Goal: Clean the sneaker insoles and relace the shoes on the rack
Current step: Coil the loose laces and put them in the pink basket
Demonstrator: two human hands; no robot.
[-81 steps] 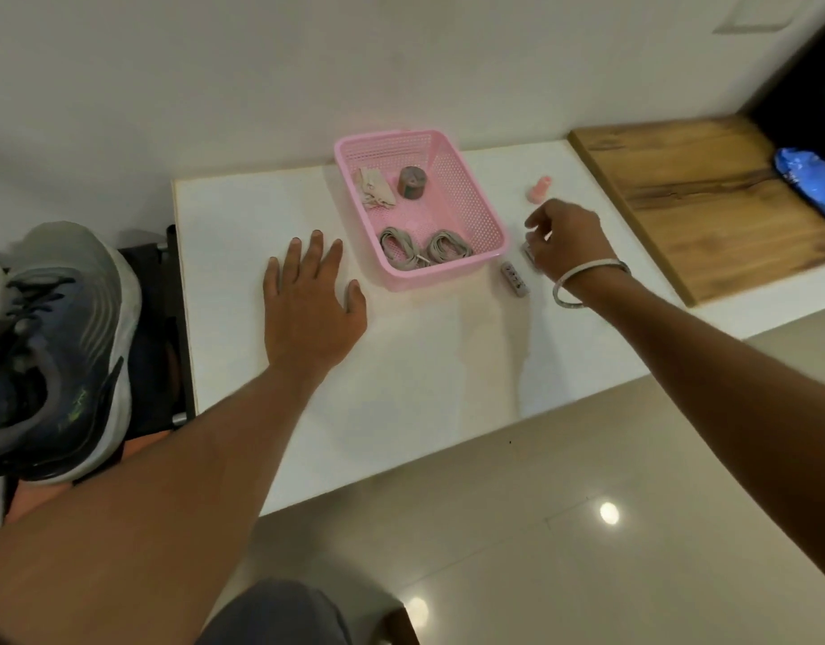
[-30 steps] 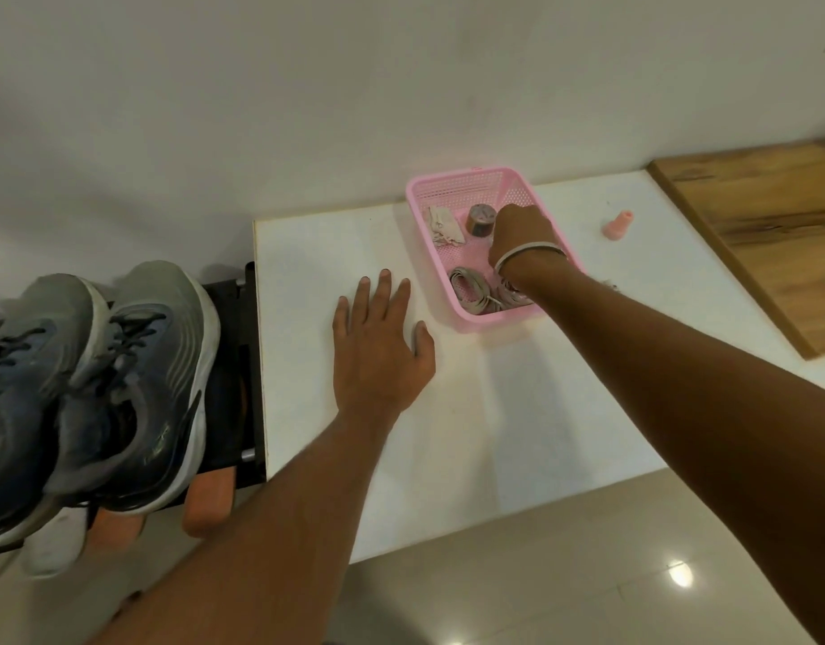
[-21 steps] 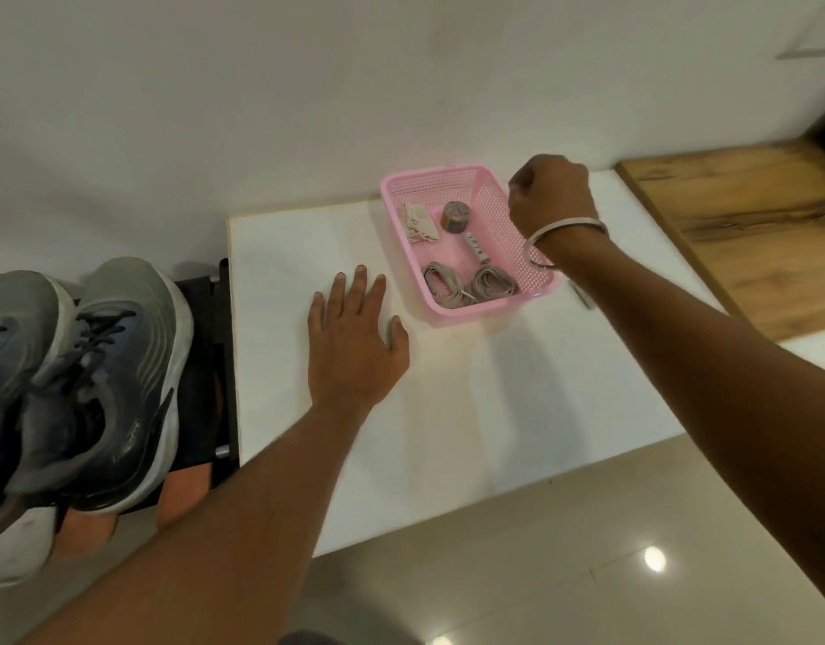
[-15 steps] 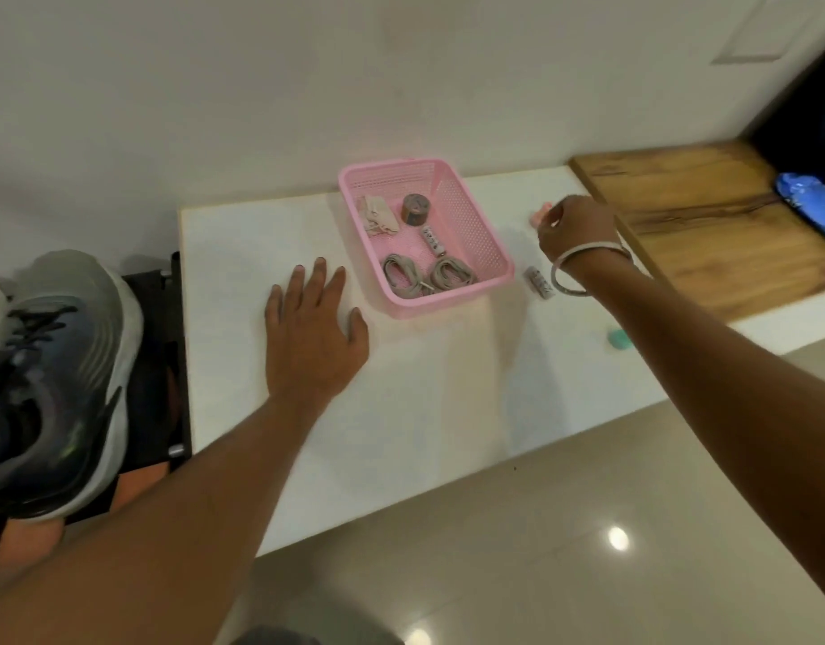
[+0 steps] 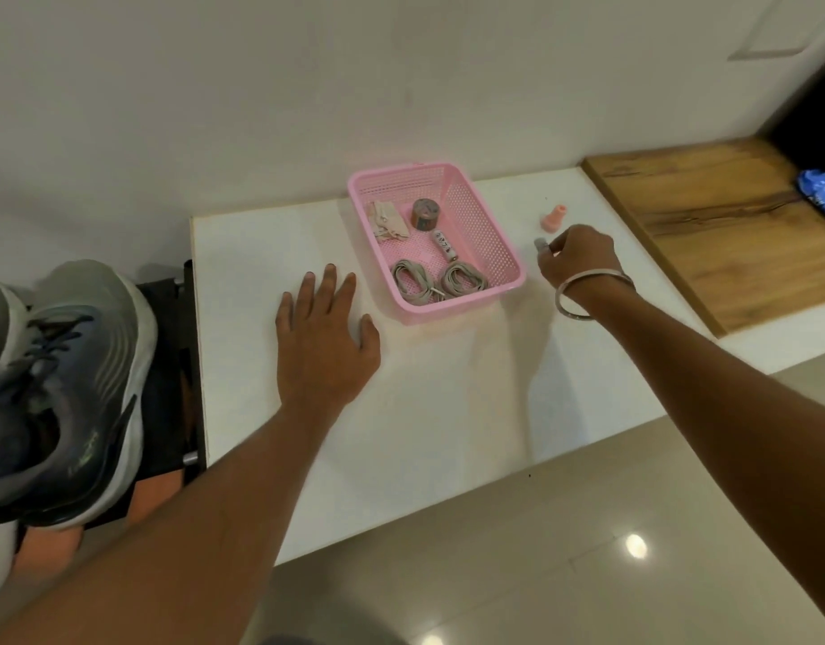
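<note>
My left hand lies flat and open on the white table, just left of the pink basket. In the basket are two coils of grey shoelaces, a small white lettered piece, a round roll and a beige scrap. To the basket's right, my right hand pinches a small grey piece at table level. A pair of grey-blue sneakers sits on the black rack at the left.
A small pink cap-shaped thing stands on the table behind my right hand. A wooden board lies to the far right with a blue item at its edge. The wall runs close behind the table, and tiled floor lies below its front edge.
My right hand dropped a small white piece into the basket, then moved back out to its right and now pinches the grey piece that lay there. My left hand stayed flat.
</note>
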